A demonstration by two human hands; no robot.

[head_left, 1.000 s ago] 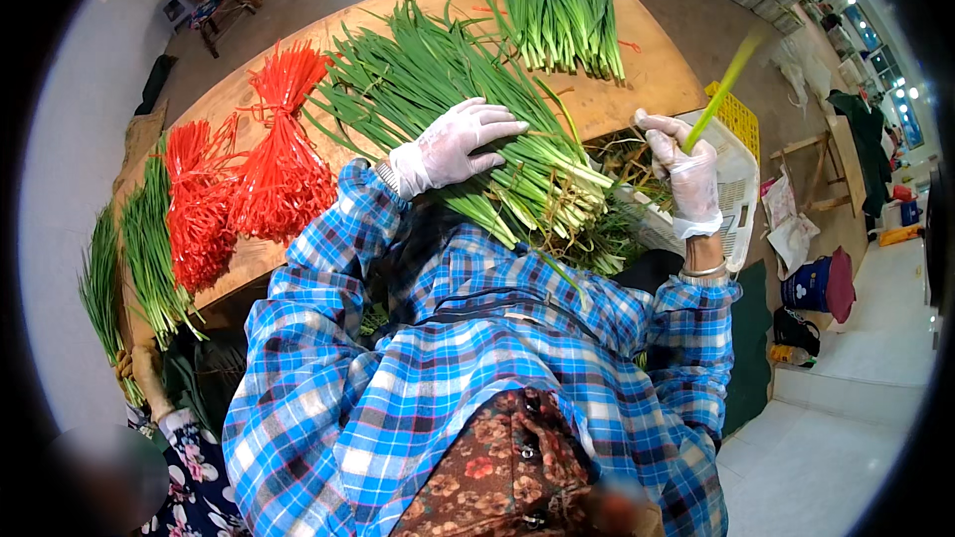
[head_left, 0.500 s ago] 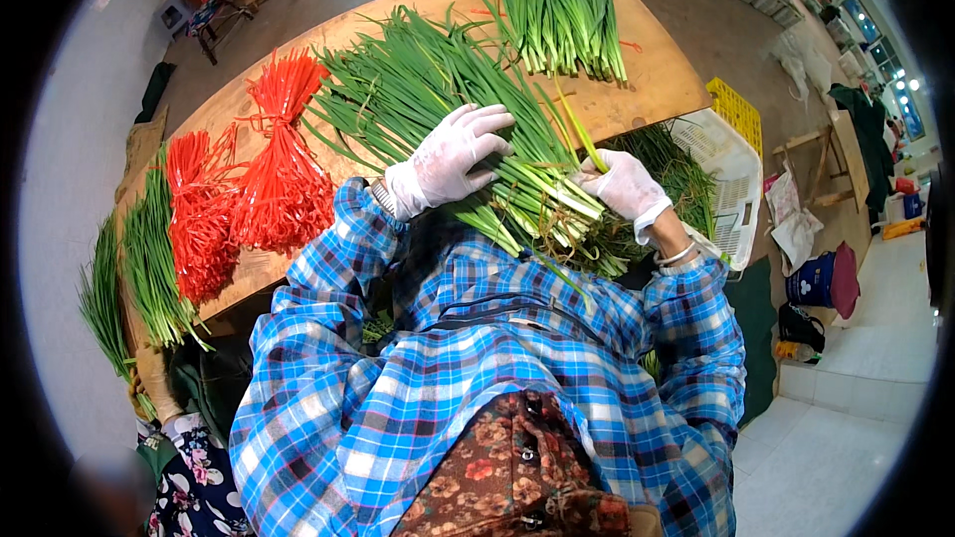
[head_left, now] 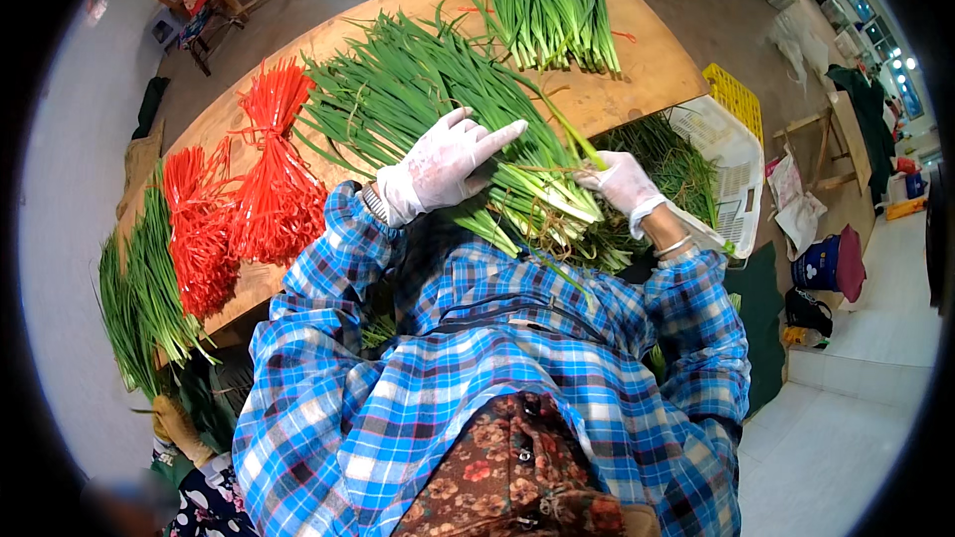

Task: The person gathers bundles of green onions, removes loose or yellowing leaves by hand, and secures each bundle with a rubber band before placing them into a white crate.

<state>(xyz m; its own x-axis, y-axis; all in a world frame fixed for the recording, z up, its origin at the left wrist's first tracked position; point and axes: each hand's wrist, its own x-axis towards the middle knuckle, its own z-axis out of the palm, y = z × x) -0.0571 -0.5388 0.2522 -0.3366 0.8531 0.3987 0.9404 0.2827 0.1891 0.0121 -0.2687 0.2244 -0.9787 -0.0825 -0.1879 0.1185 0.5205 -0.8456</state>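
A large heap of garlic chives [head_left: 418, 80] lies across the table in front of me, leaves pointing away and white stem ends toward me. My left hand [head_left: 438, 167], in a whitish stained glove, rests on the heap near the stems with its index finger stretched out. Just right of the stem ends, my right hand [head_left: 625, 184], gloved too, pinches a yellowish-green chive stalk [head_left: 569, 129] that leans up and left over the heap. Dry roots and trimmings [head_left: 542, 224] hang around the stems between my hands. What lies beneath my left palm is hidden.
A tidy chive bundle [head_left: 547, 5] sits at the table's far side. Red ties [head_left: 274, 159] lie in bunches at left, beside more chives [head_left: 159, 278] near another person's gloved hand [head_left: 181, 428]. A white crate [head_left: 734, 174] with greens stands at right, with a yellow crate [head_left: 734, 99] behind.
My left hand has turned slightly, and its index finger now points out to the right. The right hand keeps its pinch. At lower left, the other person's chives and hand have shifted.
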